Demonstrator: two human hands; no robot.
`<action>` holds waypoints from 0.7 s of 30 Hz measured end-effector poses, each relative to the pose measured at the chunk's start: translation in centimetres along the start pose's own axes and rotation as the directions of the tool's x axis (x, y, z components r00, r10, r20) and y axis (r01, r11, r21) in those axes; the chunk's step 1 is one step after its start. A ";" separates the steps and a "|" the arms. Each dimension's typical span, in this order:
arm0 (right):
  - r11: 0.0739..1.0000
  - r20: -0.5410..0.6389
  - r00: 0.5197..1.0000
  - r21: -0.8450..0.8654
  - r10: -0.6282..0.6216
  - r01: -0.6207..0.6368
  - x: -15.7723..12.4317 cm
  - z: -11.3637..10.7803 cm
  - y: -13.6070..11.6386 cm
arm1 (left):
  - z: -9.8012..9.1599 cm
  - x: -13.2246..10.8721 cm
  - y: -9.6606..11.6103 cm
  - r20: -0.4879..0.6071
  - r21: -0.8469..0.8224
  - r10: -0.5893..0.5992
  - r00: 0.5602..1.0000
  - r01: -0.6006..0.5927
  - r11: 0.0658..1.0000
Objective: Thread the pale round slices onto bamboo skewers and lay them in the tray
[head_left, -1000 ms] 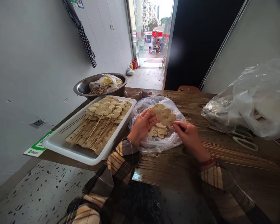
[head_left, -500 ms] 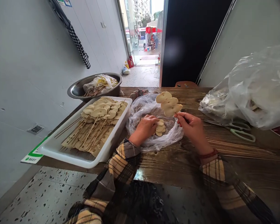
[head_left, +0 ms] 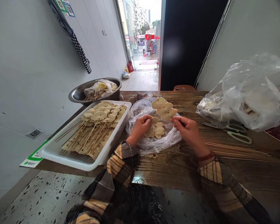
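My right hand [head_left: 189, 132] pinches the bottom of a thin skewer threaded with several pale beige oval slices [head_left: 164, 108], held up over a clear plastic bag [head_left: 170, 137]. Lower and to the left, my left hand [head_left: 141, 127] has thumb and fingers closed on the edge of one thin beige slice [head_left: 155, 120]. More loose slices [head_left: 159, 130] lie in the open bag beneath it. Left of the bag, a white plastic tray [head_left: 43, 152] contains many finished skewers of the same slices [head_left: 99, 115], with their sticks pointing towards me.
A metal basin [head_left: 72, 95] with bagged skewers stands behind the tray. To the right lie green-handled scissors [head_left: 239, 137], bare bamboo skewers [head_left: 233, 151] and a large plastic bag [head_left: 254, 96]. The wooden table [head_left: 168, 171] has its near edge before me.
My left hand has lifted from the slices in the bag, moving slightly left with one slice between its fingers. My right hand still holds the loaded skewer, a little lower. The view has tilted slightly.
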State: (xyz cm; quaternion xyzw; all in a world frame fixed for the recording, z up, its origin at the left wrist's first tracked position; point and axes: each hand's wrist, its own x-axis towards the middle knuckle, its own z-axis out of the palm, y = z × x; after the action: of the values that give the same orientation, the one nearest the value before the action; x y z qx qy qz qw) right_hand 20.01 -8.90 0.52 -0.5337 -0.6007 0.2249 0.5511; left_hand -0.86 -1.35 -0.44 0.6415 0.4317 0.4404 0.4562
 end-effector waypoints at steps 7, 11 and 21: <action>0.999 0.108 0.994 -0.050 -0.009 0.015 -0.1 -0.8 0.2 | -1.2 0.3 0.8 -0.015 -0.520 -0.170 0.985 0.138 0.843; 0.993 0.177 0.984 -0.114 -0.013 0.033 -0.2 -1.1 0.1 | -1.7 0.3 1.2 -0.042 -0.563 -0.162 0.986 0.111 0.819; 0.968 0.295 0.955 -0.232 -0.026 0.098 -0.6 -2.4 0.9 | -2.3 0.8 0.9 -0.287 -0.461 -0.069 0.955 -0.075 0.884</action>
State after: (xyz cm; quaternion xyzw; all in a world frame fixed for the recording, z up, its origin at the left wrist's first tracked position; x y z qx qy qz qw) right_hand 22.40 -9.86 0.22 -0.5393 -0.7146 0.2075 0.3943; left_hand -2.71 -0.32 1.04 0.4403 0.3753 0.6227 0.5267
